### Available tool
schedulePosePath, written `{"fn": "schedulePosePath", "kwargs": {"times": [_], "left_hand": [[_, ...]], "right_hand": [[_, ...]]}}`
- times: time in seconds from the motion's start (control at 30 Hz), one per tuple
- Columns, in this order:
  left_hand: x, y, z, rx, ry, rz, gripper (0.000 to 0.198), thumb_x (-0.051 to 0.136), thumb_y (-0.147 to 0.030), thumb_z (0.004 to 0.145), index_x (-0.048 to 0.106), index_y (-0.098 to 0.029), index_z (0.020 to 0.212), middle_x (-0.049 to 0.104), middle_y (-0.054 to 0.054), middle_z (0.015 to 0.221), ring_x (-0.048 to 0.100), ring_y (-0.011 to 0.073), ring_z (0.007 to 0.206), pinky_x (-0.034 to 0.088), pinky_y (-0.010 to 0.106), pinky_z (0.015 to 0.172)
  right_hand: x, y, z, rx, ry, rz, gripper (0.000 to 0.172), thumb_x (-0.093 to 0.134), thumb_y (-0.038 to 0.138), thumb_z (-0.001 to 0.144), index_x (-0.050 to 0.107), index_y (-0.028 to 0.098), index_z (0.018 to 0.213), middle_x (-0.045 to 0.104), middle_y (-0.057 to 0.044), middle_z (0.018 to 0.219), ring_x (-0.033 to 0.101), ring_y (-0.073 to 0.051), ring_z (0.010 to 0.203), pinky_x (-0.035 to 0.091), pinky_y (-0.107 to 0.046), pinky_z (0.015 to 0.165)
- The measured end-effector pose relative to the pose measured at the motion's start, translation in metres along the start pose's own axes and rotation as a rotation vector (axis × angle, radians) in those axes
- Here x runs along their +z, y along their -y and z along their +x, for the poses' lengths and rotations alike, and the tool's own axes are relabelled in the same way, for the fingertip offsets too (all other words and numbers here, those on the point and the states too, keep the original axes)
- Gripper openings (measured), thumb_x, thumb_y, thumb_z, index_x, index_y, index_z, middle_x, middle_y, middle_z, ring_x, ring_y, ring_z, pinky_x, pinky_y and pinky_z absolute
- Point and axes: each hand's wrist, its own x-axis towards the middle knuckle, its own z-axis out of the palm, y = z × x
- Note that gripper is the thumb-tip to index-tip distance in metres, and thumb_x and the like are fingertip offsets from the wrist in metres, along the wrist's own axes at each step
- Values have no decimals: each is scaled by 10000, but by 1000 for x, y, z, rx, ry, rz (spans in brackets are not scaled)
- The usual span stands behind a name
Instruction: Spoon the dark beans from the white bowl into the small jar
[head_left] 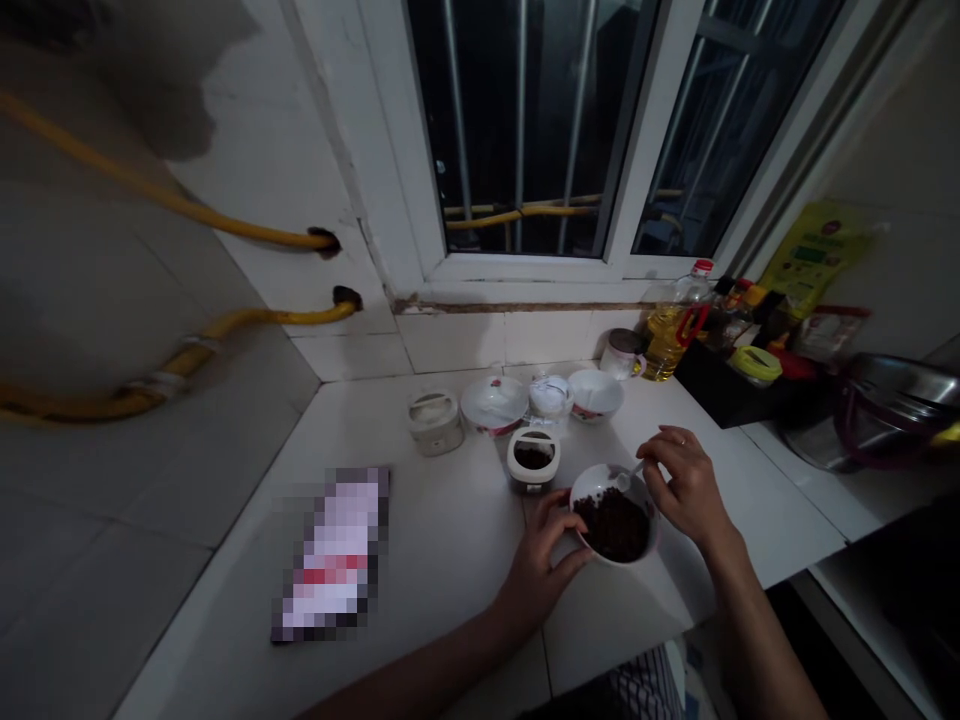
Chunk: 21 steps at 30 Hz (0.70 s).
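My left hand (pixel 541 565) grips the near side of a white bowl (pixel 596 482) filled with dark, grainy food (pixel 613 525). My right hand (pixel 684 485) pinches a metal spoon (pixel 627 476), whose tip sits at the bowl's far rim and is partly hidden. The bowl rests on a white tiled counter (pixel 457 530), or just above it; I cannot tell which. Just beyond it stands a small white lidless pot (pixel 533 460) holding something dark.
Along the wall stand a small white pot (pixel 435 422), white bowls (pixel 595 393), and an oil bottle (pixel 671 335). A black tray of condiments (pixel 720 395) and a steel pot (pixel 892 410) sit to the right. A pixelated packet (pixel 334 555) lies left. Yellow hoses (pixel 172 205) run along the wall.
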Motion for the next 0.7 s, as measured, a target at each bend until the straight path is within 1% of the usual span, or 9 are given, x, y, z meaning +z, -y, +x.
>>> {"fn": "schedulePosePath", "kwargs": {"times": [0.1, 0.17, 0.2, 0.27, 0.37, 0.43, 0.5, 0.6, 0.7], "left_hand": [[0, 0, 1, 12, -14, 2, 122, 658, -318, 841, 650, -215, 907, 540, 108, 1226, 488, 278, 1236, 422, 410, 1019], [0, -1, 1, 22, -14, 4, 123, 657, -322, 841, 652, -217, 904, 550, 106, 1212, 498, 276, 1225, 432, 402, 1009], [0, -1, 1, 27, -12, 7, 124, 662, -324, 838, 653, -218, 901, 554, 105, 1208, 504, 276, 1218, 436, 400, 1004], [0, -1, 1, 26, -14, 16, 128, 673, -321, 829, 655, -218, 902, 551, 107, 1218, 510, 276, 1211, 439, 402, 1002], [0, 1, 0, 16, -16, 26, 134, 674, -322, 830, 655, -216, 911, 543, 110, 1230, 502, 276, 1224, 430, 407, 1011], [0, 2, 0, 10, -17, 25, 139, 666, -329, 837, 652, -215, 915, 535, 113, 1233, 496, 273, 1232, 425, 404, 1016], [1, 2, -1, 9, -11, 20, 147, 663, -335, 839, 649, -211, 917, 523, 117, 1243, 495, 270, 1232, 420, 401, 1020], [1, 1, 0, 10, -5, 14, 146, 663, -332, 839, 646, -209, 915, 520, 117, 1244, 502, 266, 1222, 416, 397, 1025], [1, -1, 0, 3, -11, 13, 141, 662, -333, 840, 647, -213, 910, 527, 114, 1239, 505, 266, 1220, 419, 399, 1024]], "right_hand": [[4, 5, -5, -54, 111, -63, 160, 494, 98, 801, 613, 204, 794, 663, -43, 682, 600, -213, 726, 452, -482, 905], [8, 10, -6, -67, 161, -13, 178, 477, 88, 798, 611, 204, 817, 669, -43, 693, 605, -210, 735, 446, -485, 918], [10, 11, -6, -63, 168, 30, 190, 467, 85, 798, 610, 205, 833, 670, -39, 703, 608, -205, 738, 444, -484, 926], [12, 12, -5, -38, 139, 105, 205, 452, 85, 805, 606, 210, 852, 671, -31, 720, 613, -196, 739, 442, -481, 939], [12, 8, -3, 25, 69, 128, 189, 457, 101, 815, 604, 220, 827, 670, -20, 718, 616, -191, 718, 441, -480, 941], [13, 4, -2, 69, 54, 129, 178, 465, 117, 815, 606, 226, 801, 668, -13, 699, 615, -191, 699, 439, -482, 942], [18, 2, -2, 118, 75, 161, 177, 468, 126, 808, 610, 228, 779, 672, -14, 696, 618, -195, 708, 432, -487, 955], [28, 2, -5, 213, 141, 261, 183, 470, 138, 792, 620, 234, 752, 690, -17, 721, 626, -211, 772, 415, -492, 979], [35, 3, -7, 341, 158, 347, 179, 483, 173, 771, 637, 246, 722, 696, -10, 710, 622, -231, 842, 372, -499, 1022]]}}
